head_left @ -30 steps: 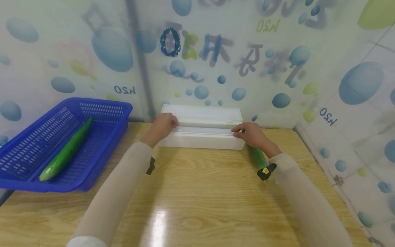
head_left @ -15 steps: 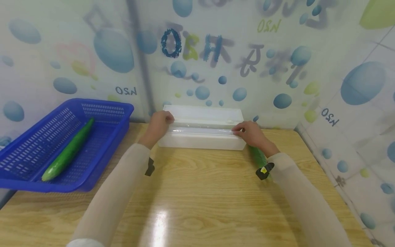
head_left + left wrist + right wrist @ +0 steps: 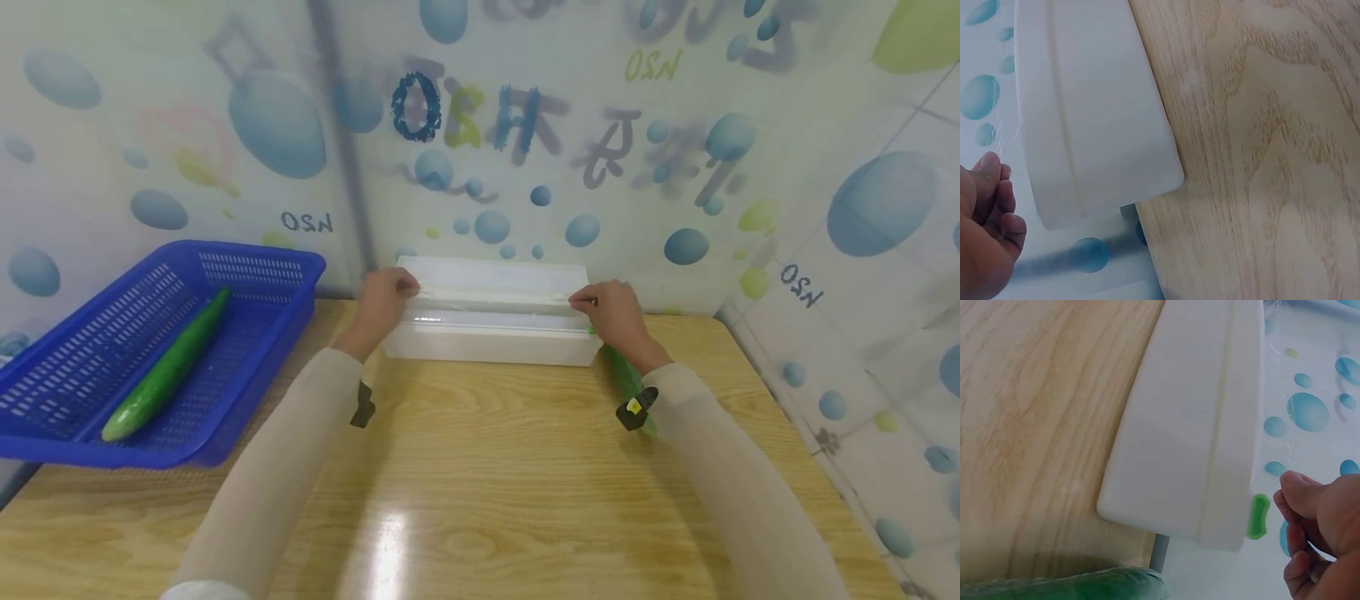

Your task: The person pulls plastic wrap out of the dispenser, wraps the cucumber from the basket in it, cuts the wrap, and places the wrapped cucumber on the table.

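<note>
Film (image 3: pixel 491 305) at mid-frame, barely visible, should be light, clingy, best held by corners; left hand (image 3: pixel 382 302) and right hand (image 3: pixel 617 315) seemingly pinch its ends.

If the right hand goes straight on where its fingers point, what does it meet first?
Probably the raised lid of the white box, though its depth from the right hand is unclear.

Left hand (image 3: pixel 380 305) and right hand (image 3: pixel 617 313) bare; plain cream left sleeve (image 3: pixel 277 468), white at its lower end; matching right sleeve (image 3: pixel 738 475); 2 small black wrist units (image 3: pixel 363 408), the right with yellow patch (image 3: pixel 634 407).
</note>
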{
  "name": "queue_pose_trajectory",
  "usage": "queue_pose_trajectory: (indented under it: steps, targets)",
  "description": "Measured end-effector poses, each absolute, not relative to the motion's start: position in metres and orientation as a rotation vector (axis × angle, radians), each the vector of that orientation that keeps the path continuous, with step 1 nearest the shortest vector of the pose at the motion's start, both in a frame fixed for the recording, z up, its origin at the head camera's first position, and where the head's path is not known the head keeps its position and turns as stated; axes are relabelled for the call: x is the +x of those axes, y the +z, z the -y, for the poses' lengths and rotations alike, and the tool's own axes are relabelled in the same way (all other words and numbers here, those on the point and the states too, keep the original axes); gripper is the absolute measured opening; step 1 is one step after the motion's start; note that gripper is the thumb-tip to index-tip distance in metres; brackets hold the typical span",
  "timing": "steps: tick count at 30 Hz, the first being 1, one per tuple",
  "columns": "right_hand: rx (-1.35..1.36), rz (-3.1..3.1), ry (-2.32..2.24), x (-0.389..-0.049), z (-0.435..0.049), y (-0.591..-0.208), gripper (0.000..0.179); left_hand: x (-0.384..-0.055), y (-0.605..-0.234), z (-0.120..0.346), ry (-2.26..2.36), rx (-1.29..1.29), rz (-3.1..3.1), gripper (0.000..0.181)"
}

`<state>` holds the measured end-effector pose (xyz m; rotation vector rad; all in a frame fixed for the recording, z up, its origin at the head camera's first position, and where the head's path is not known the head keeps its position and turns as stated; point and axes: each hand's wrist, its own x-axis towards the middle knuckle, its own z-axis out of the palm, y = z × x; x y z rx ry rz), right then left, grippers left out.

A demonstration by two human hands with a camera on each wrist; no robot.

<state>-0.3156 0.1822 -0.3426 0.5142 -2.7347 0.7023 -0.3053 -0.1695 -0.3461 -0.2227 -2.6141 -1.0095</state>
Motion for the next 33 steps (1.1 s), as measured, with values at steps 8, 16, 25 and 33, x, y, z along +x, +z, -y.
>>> queue_pose_trajectory:
  steps: [8,16,25,33]
  targets:
    - [0.526,2.682,0.710,-0.316,-0.182,-0.332,0.016,-0.304,-0.338,0.169,-1.021,-0.179,2.577,0.010]
    - [0.558,2.645,0.716,-0.318,-0.183,-0.319,0.016,-0.307,-0.333,0.174,-1.023,-0.187,2.488,0.009]
    - [0.542,2.614,0.707,-0.317,-0.182,-0.302,0.014,-0.308,-0.318,0.177,-1.025,-0.202,2.446,0.009]
    - [0.574,2.579,0.659,-0.317,-0.182,-0.283,0.015,-0.309,-0.304,0.178,-1.025,-0.189,2.442,0.010]
